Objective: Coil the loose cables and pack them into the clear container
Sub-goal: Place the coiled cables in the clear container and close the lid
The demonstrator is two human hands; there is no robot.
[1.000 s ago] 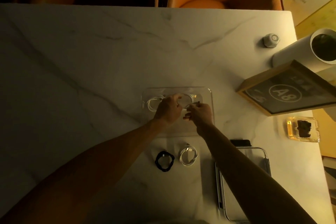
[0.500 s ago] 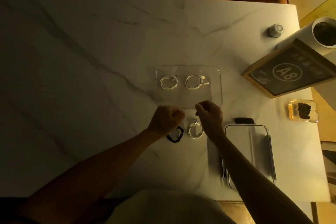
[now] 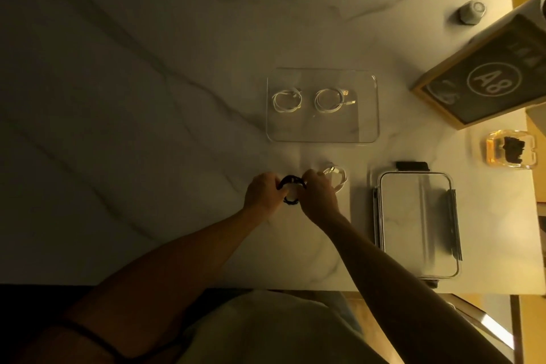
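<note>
Near the front edge of the marble surface [image 3: 147, 97], both my hands are on the black cable [image 3: 291, 189], which is already wound into a small ring. My left hand [image 3: 263, 194] pinches its left side with curled fingers, and my right hand [image 3: 319, 193] grips the right side the same way. Just to the right, touching or nearly touching my right hand, lies a coiled white cable [image 3: 336, 179] not yet packed. Farther from me sits the clear container [image 3: 366, 133], open, with two white coils [image 3: 307, 100] side by side in its far half. I judge the step in hand is lifting the black coil. Next I must carry it forward without letting the loops spring loose and set it in the bare near half of the container.
</note>
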